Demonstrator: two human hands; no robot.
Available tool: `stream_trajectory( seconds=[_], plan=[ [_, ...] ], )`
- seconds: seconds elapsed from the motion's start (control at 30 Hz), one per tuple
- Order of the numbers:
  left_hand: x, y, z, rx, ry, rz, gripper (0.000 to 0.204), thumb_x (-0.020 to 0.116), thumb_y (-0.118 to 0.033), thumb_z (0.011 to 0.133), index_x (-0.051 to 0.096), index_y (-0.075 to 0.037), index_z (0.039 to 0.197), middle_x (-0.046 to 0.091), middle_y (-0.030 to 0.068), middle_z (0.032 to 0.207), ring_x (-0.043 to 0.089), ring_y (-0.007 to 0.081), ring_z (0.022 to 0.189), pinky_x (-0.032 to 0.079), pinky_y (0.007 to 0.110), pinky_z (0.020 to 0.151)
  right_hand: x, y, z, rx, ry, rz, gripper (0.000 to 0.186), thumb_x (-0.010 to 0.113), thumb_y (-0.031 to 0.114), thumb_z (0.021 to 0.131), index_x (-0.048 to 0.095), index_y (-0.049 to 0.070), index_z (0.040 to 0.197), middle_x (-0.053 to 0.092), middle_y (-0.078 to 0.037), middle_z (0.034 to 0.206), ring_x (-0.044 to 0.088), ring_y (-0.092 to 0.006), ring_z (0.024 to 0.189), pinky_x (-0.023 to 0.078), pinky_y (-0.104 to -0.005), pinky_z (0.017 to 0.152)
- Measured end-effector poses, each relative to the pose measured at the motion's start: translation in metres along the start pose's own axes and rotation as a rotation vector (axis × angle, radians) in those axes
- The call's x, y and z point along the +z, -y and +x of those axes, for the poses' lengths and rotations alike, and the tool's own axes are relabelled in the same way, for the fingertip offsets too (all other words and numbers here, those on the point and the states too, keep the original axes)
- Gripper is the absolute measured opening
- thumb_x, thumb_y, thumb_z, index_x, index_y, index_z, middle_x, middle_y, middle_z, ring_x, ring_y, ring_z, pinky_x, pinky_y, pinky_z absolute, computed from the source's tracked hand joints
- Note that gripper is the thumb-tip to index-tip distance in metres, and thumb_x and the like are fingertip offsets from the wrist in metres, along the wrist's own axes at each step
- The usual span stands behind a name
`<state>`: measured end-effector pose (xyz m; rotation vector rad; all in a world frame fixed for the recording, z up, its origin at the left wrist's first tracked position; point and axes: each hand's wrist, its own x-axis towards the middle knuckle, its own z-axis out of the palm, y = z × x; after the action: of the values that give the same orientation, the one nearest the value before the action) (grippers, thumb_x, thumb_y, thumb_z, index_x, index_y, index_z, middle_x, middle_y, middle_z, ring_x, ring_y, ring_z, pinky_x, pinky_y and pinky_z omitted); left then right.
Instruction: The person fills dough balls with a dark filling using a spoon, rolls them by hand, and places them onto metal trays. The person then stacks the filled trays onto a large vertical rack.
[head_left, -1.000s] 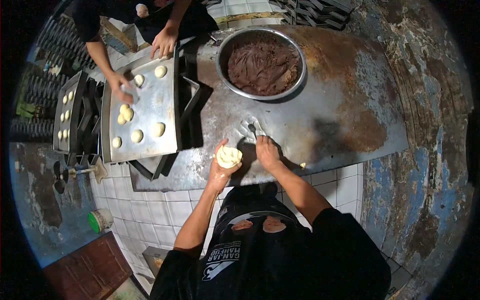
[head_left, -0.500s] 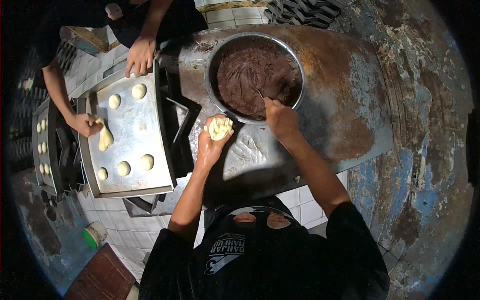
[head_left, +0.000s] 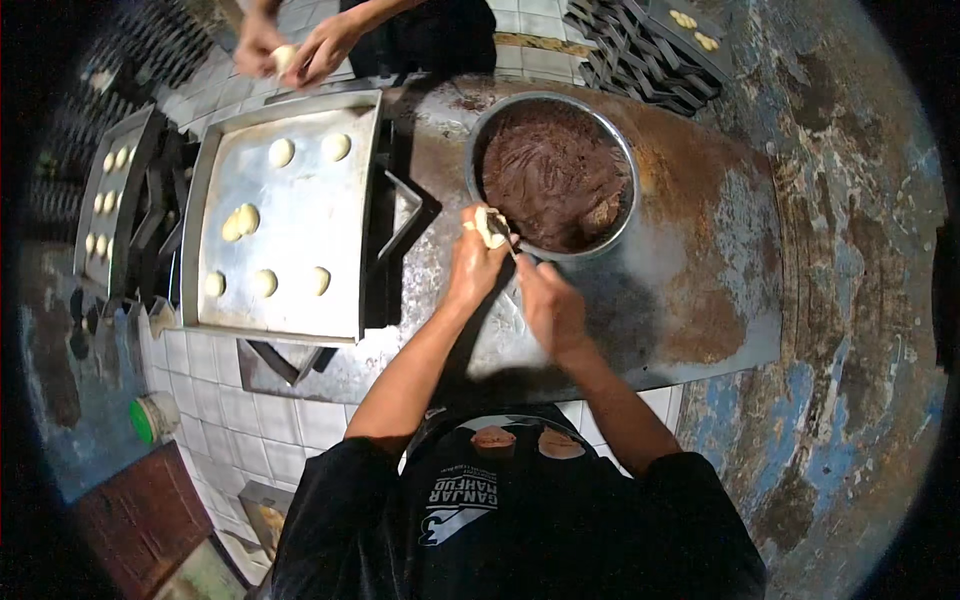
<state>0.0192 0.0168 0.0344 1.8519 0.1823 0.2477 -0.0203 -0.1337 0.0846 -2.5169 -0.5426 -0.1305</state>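
My left hand [head_left: 475,265] is closed around a flattened piece of pale dough [head_left: 487,222] beside the near left rim of a metal bowl [head_left: 630,170]. Inside the bowl lies a thick dark brown paste [head_left: 545,178]. My right hand [head_left: 550,308] grips a thin metal filling spatula [head_left: 513,246], its handle mostly hidden by my fingers. The spatula's tip meets the dough in my left palm, and a bit of dark paste shows there. How much paste lies on the dough is hard to make out.
Left of my hands, a shallow metal tray [head_left: 372,200] on a dark stand carries several dough balls [head_left: 282,152]. Another person's hands [head_left: 300,55] work a dough piece beyond it. A second tray [head_left: 85,225] stands far left; stacked dark racks [head_left: 640,60] lie at the back right.
The spatula has come out of the paste to the dough in my left hand. The other person's hands have left the tray and now hold dough beyond it. The view has shifted.
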Motion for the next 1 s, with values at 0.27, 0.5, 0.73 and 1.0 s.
stream_trajectory(
  seconds=[0.27, 0.5, 0.73, 1.0],
  plan=[
    [-0.040, 0.070, -0.085, -0.197, -0.007, -0.083, 0.034, 0.064, -0.002, 0.090, 0.056, -0.008, 0.123, 0.069, 0.0087, 0.100, 0.067, 0.0208, 0.084, 0.052, 0.034, 0.069, 0.008, -0.031, -0.115, -0.036, 0.112, 0.087, 0.025, 0.065, 0.012, 0.095, 0.070, -0.003, 0.114, 0.067, -0.020, 0.094, 0.070, -0.0392, 0.078, 0.055, -0.0467, 0.067],
    [-0.008, 0.009, -0.212, -0.073, 0.223, -0.117, 0.049, 0.075, -0.006, 0.085, 0.049, -0.006, 0.127, 0.061, 0.0009, 0.103, 0.059, 0.0126, 0.093, 0.051, 0.028, 0.081, -0.019, 0.018, -0.119, 0.220, 0.224, 0.636, 0.041, 0.062, 0.002, 0.092, 0.055, -0.001, 0.132, 0.069, -0.020, 0.110, 0.067, -0.0345, 0.103, 0.053, -0.0390, 0.091],
    [0.002, -0.062, -0.261, -0.462, 0.342, -0.382, 0.040, 0.078, -0.029, 0.091, 0.061, -0.003, 0.116, 0.065, 0.0023, 0.091, 0.059, 0.0087, 0.082, 0.051, 0.027, 0.072, -0.051, -0.004, -0.203, 0.108, -0.079, 0.994, 0.046, 0.054, -0.001, 0.093, 0.052, 0.002, 0.139, 0.066, -0.022, 0.124, 0.061, -0.0396, 0.120, 0.047, -0.0458, 0.105],
    [0.013, -0.091, -0.292, 0.108, -0.036, -0.104, 0.032, 0.060, -0.024, 0.104, 0.069, 0.002, 0.119, 0.071, 0.0126, 0.116, 0.067, 0.0180, 0.090, 0.054, 0.032, 0.084, -0.037, 0.010, -0.221, 0.301, -0.007, 1.200, 0.029, 0.067, 0.005, 0.093, 0.059, 0.001, 0.120, 0.070, -0.007, 0.102, 0.066, -0.0147, 0.094, 0.051, -0.0305, 0.088]
  ],
)
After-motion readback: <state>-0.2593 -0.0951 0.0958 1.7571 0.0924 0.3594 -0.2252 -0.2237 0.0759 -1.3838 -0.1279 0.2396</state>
